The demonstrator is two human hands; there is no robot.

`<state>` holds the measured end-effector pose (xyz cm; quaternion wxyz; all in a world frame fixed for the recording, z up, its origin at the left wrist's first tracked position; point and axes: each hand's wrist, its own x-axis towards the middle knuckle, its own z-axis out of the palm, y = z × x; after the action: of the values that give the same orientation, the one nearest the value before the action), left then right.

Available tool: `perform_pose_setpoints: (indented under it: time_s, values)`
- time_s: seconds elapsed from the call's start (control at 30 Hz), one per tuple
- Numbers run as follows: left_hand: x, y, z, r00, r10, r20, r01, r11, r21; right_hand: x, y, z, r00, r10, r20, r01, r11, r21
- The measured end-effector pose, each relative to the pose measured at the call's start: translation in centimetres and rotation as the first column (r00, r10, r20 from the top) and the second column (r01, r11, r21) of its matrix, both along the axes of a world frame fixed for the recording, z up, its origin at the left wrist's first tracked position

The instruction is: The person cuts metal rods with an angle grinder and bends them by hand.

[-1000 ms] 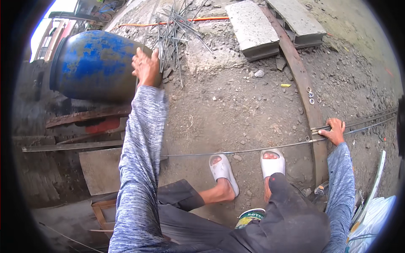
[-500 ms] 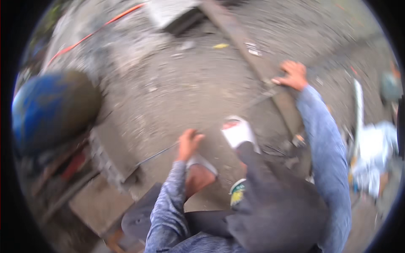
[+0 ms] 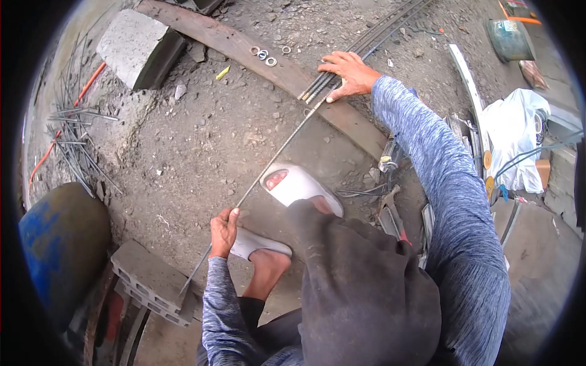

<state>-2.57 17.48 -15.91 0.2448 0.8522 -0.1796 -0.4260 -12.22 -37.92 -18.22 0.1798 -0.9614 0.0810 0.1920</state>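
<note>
A long ribbed steel rod [image 3: 270, 163] runs slantwise across in front of me, its near end by the hollow blocks at lower left. My left hand [image 3: 224, 230] is closed around it, thumb on top. Up on the wooden plank [image 3: 213, 38], my right hand [image 3: 351, 74] spans a bundle of steel rods [image 3: 386, 29], fingers over the far side and thumb against the long rod. The bundle's cut ends rest on the plank beside my fingers. Several metal rings [image 3: 262, 55] lie on and beside the plank, left of my right hand.
A concrete block [image 3: 131, 49] stands at far left, with loose rod pieces [image 3: 76, 143] nearer. Hollow blocks [image 3: 149, 280] and a blue-stained rounded container [image 3: 55, 244] sit at lower left. To the right are a red-handled tool [image 3: 394, 216] and a white plastic bag [image 3: 513, 140].
The view has swung and sharpened. My left hand, with its fingers apart before, now grips the rod. My right hand has moved from the plank onto the rods.
</note>
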Motion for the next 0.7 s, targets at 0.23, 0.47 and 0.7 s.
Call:
perform_pose_setpoints:
  time_s: [0.23, 0.47, 0.7]
  values:
    - [1.2, 0.1, -1.0, 0.998, -0.002, -0.055, 0.002, 1.000, -0.005, 1.5, 0.5, 0.2, 0.999, 0.001, -0.055, 0.000, 1.000, 0.012]
    - [1.3, -1.0, 1.7, 0.996, -0.043, -0.081, 0.042, 0.999, -0.014, 1.3, 0.6, -0.1, 0.999, -0.035, -0.029, 0.035, 0.999, -0.002]
    - [1.6, -6.1, 13.5, 0.999, -0.017, -0.050, 0.024, 0.990, 0.141, 2.0, 0.6, 0.3, 0.992, -0.064, -0.113, 0.065, 0.998, 0.002]
